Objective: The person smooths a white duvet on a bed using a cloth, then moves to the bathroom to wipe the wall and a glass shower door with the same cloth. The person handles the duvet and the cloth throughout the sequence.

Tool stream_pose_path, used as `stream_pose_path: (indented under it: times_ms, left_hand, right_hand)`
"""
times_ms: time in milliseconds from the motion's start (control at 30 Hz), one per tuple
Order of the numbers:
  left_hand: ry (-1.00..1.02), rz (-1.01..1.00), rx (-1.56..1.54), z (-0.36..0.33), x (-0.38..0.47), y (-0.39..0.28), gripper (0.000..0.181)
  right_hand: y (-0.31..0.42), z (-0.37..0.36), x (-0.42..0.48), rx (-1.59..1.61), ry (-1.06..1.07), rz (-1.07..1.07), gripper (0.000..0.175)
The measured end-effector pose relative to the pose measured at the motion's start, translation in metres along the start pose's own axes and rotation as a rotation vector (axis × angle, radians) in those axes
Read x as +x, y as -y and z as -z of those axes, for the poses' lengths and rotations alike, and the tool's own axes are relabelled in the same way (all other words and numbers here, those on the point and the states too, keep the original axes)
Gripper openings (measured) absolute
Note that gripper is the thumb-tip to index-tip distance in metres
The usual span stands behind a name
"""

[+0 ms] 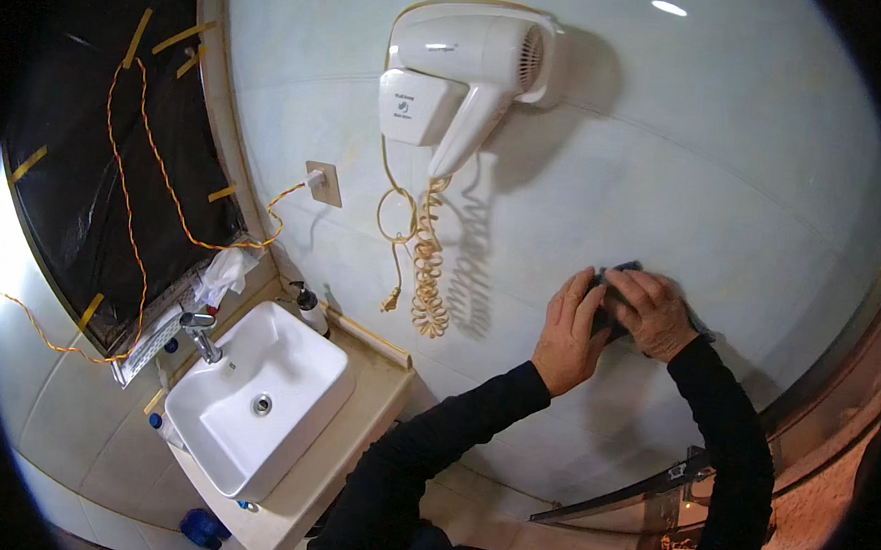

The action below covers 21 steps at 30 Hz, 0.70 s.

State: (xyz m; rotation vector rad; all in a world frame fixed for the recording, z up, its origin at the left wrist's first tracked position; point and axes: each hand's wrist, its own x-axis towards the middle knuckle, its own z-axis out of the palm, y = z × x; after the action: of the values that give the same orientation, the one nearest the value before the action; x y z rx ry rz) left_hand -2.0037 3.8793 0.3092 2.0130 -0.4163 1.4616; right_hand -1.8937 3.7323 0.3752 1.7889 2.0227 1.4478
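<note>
My left hand [570,330] and my right hand [651,310] are close together against a pale tiled wall [713,214]. Between and behind them is a dark cloth-like piece [623,267], partly hidden by my fingers. The left fingers hold its left side, while the right fingers bend over its top. Some of the dark material also shows beyond my right wrist. Up and to the left, a white hair dryer [460,48] hangs in its wall holder [415,109].
A coiled cord [429,274] dangles below the dryer. Left of it, a twisted red-yellow wire [276,210] runs from a wall socket [329,183] across a taped black sheet [81,144]. A white washbasin [331,374] with faucet [202,333] and pump bottle [309,305] stands on a counter [374,391].
</note>
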Motion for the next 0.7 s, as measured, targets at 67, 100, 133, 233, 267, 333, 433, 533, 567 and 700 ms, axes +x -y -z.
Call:
stream_pose_path:
  times_ms: [67,100,133,233,267,333,433,533,567,700]
  left_hand:
    - [-0.073,-0.020,0.058,0.012,0.016,0.011,0.068]
    - [-0.117,-0.041,0.155,0.019,0.026,0.017,0.068]
    - [-0.154,-0.053,0.182,0.024,0.037,0.023,0.068]
    - [-0.301,-0.064,0.168,0.030,0.054,0.042,0.067]
    - [-0.303,-0.010,0.159,0.031,0.051,0.047,0.062]
    - [-0.241,0.079,0.295,0.032,0.033,0.061,0.058]
    - [-0.213,0.118,0.182,0.032,-0.020,0.077,0.054]
    - [-0.179,0.185,0.172,0.032,-0.068,0.084,0.057]
    - [-0.193,0.132,0.089,0.031,-0.072,0.088,0.057]
    - [-0.178,0.063,0.158,0.033,-0.032,0.102,0.046]
  right_hand:
    - [-0.010,0.006,0.031,-0.133,-0.166,-0.260,0.038]
    - [-0.015,0.008,0.047,-0.160,-0.210,-0.372,0.040]
    - [-0.017,0.006,0.063,-0.172,-0.207,-0.533,0.042]
    - [-0.011,-0.020,0.095,-0.212,-0.223,-0.493,0.043]
    - [-0.006,-0.032,0.098,-0.154,-0.099,-0.476,0.043]
    - [0.020,-0.062,0.098,0.026,-0.122,-0.406,0.041]
    - [0.067,-0.092,0.081,-0.134,-0.039,-0.168,0.034]
    - [0.092,-0.101,0.075,-0.209,-0.081,-0.008,0.028]
    - [0.091,-0.097,0.075,-0.090,0.032,0.021,0.029]
    - [0.056,-0.065,0.085,-0.124,-0.061,-0.217,0.041]
